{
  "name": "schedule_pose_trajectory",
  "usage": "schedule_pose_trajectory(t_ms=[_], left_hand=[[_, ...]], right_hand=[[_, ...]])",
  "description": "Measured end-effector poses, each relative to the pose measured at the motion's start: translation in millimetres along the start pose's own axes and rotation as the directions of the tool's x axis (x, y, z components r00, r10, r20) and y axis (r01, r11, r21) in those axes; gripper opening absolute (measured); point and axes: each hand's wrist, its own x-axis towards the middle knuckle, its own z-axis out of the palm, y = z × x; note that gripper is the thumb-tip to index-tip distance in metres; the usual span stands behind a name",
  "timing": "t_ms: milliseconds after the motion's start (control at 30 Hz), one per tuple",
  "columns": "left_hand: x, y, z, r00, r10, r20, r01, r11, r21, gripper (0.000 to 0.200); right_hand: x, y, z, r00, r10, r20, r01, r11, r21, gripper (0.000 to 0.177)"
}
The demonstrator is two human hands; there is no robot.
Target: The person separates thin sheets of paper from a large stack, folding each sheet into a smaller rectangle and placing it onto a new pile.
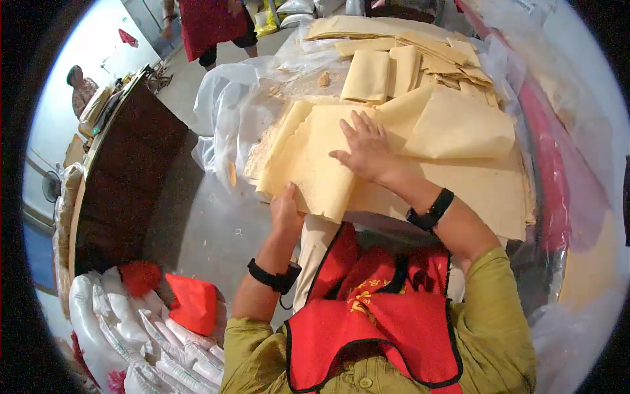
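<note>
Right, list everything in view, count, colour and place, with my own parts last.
Handled sheet: layers unclear, pale yellow, under both hands
Folded sheets: two, yellow, beyond right hand
Other sheets: uncountable, yellow, beneath and beyond
Plastic sheeting: uncountable, translucent, around the sheets
Pink-red covering: one, right
Counter: one, dark brown, left
Sacks: several, white, lower left
Red items: two, on the sacks
Other people: two, one in red, top; one patterned, far left
Apron: one, red, on torso
Wrist straps: two, black, one per wrist
Left hand: one, bare, gripping sheet's near edge
Right hand: one, bare, spread on sheet
</note>
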Motion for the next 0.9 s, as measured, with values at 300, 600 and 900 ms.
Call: schedule_pose_trajectory(t_ms=[300, 600, 900], left_hand=[[-17.1, 14.9, 12.0, 0.996, -0.049, -0.079, 0.064, 0.978, 0.201, 0.031], [13.0, 91.1, 2.3, 0.593, 0.603, 0.533, -0.425, -0.328, 0.844, 0.032], [45.9, 123.3, 40.8, 0.931, 0.104, 0.350, -0.346, -0.056, 0.937, 0.025]], right_hand=[[-12.7, -13.0, 35.7, 0.957, -0.044, 0.286, 0.070, 0.994, -0.081, 0.082], [-7.8, -18.3, 26.7, 0.927, -0.002, 0.374, 0.040, 0.995, -0.094, 0.079], [-12.3, -16.3, 28.8, 0.940, -0.011, 0.340, 0.036, 0.997, -0.069, 0.081]])
